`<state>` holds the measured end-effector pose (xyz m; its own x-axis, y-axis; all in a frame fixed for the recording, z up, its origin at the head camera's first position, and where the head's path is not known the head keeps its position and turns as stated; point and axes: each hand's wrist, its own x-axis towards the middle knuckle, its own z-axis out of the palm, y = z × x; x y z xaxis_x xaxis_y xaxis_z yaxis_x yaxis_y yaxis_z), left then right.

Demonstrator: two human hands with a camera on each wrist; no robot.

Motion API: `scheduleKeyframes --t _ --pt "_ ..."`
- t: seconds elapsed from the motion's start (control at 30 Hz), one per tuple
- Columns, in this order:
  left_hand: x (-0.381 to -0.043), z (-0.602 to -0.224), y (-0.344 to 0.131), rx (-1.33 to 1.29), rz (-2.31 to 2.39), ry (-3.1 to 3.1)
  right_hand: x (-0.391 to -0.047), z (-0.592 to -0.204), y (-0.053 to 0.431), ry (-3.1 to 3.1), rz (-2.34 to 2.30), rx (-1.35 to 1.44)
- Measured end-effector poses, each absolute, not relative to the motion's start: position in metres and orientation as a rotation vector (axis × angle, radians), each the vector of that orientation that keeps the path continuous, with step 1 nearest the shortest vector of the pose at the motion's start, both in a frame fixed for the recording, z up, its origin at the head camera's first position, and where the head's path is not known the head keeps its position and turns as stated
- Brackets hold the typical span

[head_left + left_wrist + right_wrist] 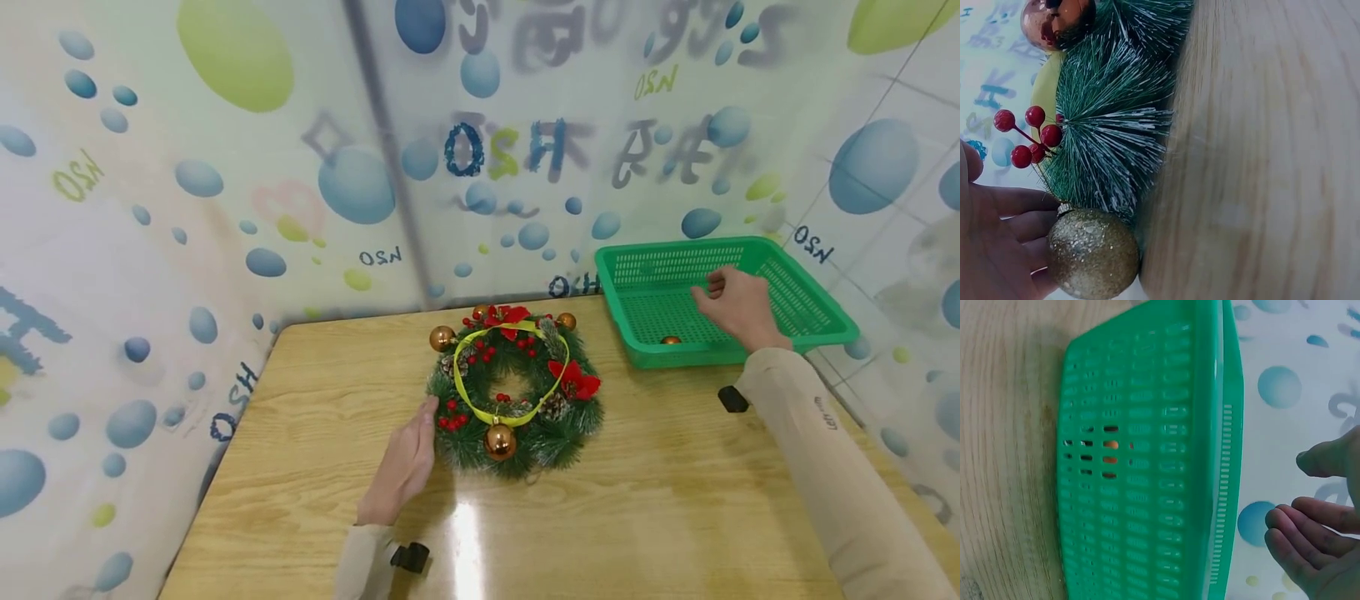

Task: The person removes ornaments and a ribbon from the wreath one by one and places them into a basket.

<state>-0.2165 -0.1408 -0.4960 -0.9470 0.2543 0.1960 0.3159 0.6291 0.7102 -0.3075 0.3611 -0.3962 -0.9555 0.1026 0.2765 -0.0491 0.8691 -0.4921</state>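
Note:
A green Christmas wreath (551, 446) with red berries, red flowers, pine cones and a yellow ribbon (459, 375) lies on the table. My left hand (408, 458) rests at its left side, fingers fairly straight. In the left wrist view those fingers touch or lie just behind a glittery gold ball (1094, 253); contact is hard to tell. A shiny copper ball (500, 442) sits at the wreath's front. Over the green basket (648, 354) hangs my right hand (738, 307), fingers loosely bent and holding nothing. One copper ball (671, 340) lies inside the basket, near its front wall.
The wooden table (322, 400) reaches back to a patterned wall sheet (480, 250). Another patterned sheet stands close to the basket's right side. More copper balls, one of them at the wreath's upper left (442, 337), stick out from its rim.

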Motion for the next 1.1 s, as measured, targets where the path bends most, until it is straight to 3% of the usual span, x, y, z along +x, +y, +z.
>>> scheduleKeyframes --t 1.1 --pt "-0.215 -0.497 -0.138 -0.462 -1.276 -2.736 -0.267 -0.400 0.286 -2.607 0.832 0.155"
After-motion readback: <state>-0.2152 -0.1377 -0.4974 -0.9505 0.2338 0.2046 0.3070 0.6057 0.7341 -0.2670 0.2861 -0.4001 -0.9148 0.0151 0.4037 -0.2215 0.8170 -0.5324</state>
